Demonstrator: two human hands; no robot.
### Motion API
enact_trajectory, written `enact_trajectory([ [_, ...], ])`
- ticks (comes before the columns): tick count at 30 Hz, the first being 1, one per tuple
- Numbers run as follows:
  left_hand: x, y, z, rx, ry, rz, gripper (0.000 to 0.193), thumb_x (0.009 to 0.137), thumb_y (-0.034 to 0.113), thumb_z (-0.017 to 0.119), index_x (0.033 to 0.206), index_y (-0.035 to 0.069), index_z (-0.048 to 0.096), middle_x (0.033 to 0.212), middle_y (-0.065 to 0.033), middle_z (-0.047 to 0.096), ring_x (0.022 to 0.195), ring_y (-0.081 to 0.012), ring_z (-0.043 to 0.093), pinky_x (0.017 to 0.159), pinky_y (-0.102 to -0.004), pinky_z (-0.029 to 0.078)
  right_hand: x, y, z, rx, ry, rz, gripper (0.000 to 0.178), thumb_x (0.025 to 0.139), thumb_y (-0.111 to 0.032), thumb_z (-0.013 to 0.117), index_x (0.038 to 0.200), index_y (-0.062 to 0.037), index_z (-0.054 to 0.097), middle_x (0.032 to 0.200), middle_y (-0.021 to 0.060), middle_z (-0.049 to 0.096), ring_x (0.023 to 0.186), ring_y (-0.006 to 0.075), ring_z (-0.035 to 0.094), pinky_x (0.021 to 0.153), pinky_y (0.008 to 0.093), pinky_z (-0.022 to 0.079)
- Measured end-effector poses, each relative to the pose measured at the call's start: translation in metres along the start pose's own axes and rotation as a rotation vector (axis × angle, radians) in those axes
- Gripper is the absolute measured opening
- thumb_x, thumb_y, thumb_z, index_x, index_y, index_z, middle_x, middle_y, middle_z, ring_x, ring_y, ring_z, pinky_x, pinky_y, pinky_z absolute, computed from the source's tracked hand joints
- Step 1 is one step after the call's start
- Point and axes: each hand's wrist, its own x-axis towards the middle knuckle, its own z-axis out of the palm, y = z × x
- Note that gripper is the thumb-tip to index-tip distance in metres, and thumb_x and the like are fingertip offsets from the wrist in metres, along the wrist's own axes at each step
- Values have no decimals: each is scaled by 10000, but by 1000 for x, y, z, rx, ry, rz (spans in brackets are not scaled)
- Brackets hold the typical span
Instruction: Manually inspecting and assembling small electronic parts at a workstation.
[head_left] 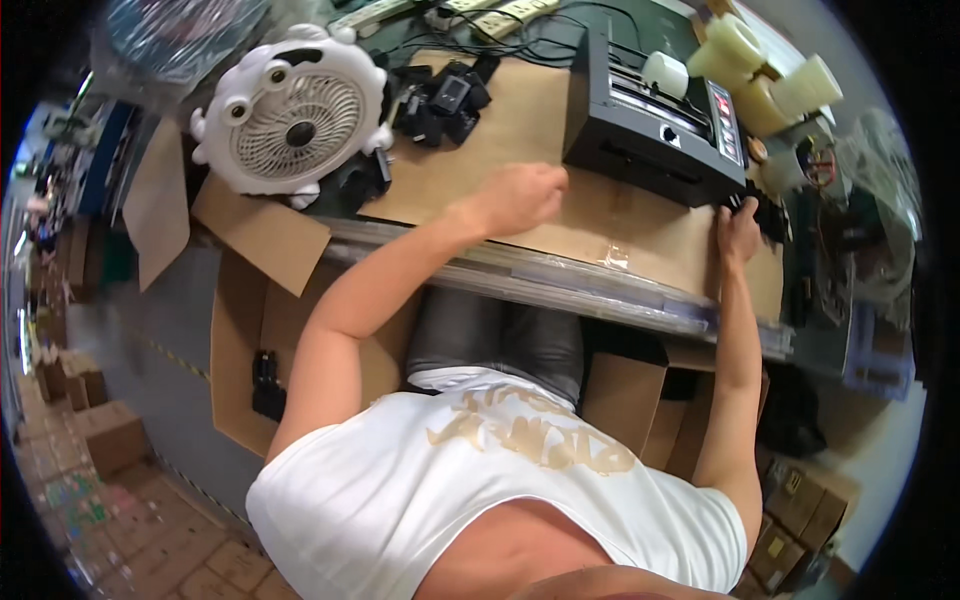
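My left hand (522, 200) is over the brown cardboard sheet (490, 130) on the bench, left of a black boxy machine (650, 135). Its fingers are curled closed, and I cannot make out whether something small is in them. Beyond the machine's near right corner, my right hand (740, 232) has its fingers closed on a small black part (738, 202), mostly covered by the fingers. More black pieces (768, 215) lie against that hand's right side. The machine carries a white roll (665, 75) on top and a button panel (725, 120) with a red display.
A white round fan (298, 125) stands at the left, beside a pile of black devices (450, 100). Power strips (512, 18) and cables run along the back. Yellowish rolls (765, 95) stand back right. Open cardboard boxes (235, 350) (625, 400) sit below the bench edge.
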Motion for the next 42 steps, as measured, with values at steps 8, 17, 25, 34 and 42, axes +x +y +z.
enact_trajectory([
  [8, -9, -66, -43, 803, 258, -197, 123, 834, 167, 578, 927, 89, 560, 900, -110, 584, 670, -328, 635, 503, -445, 529, 0, 1, -11, 19, 14, 69, 401, 849, -459, 628, 1030, -130, 488, 802, 189, 685, 727, 455, 647, 621, 528, 494],
  [17, -10, -48, -42, 561, -238, -479, 619, 851, 32, 463, 1452, 144, 369, 976, -232, 659, 767, -457, 635, 685, -533, 482, -13, -40, -50, 664, 443, -351, 283, 815, -221, 651, 1065, -89, 636, 1001, 98, 628, 915, 311, 571, 851, 395, 459],
  [25, 23, 34, -10, -638, -581, -344, 659, 785, -116, 407, 1390, 139, 463, 961, -93, 597, 806, -214, 560, 790, -369, 488, -13, -102, -54, 476, 445, -252, 303, 929, -252, 596, 1200, -136, 669, 1242, 121, 566, 1126, 303, 505, 970, 395, 399],
  [34, 27, -15, 41, -110, -256, 242, 333, 817, -44, 456, 1100, 80, 580, 980, -83, 590, 788, -214, 556, 736, -328, 490, -63, -115, -66, 743, 505, -139, 249, 926, -302, 616, 1031, -83, 673, 1006, 117, 614, 923, 258, 567, 796, 350, 455],
  [42, 31, -4, 9, -262, -720, -53, 304, 830, 116, 602, 1131, 71, 583, 1099, -109, 621, 887, -264, 591, 773, -331, 484, -82, -138, -88, 1741, -554, 610, 166, 930, -232, 623, 930, -66, 618, 776, 17, 565, 626, 72, 489, 546, 190, 376],
])
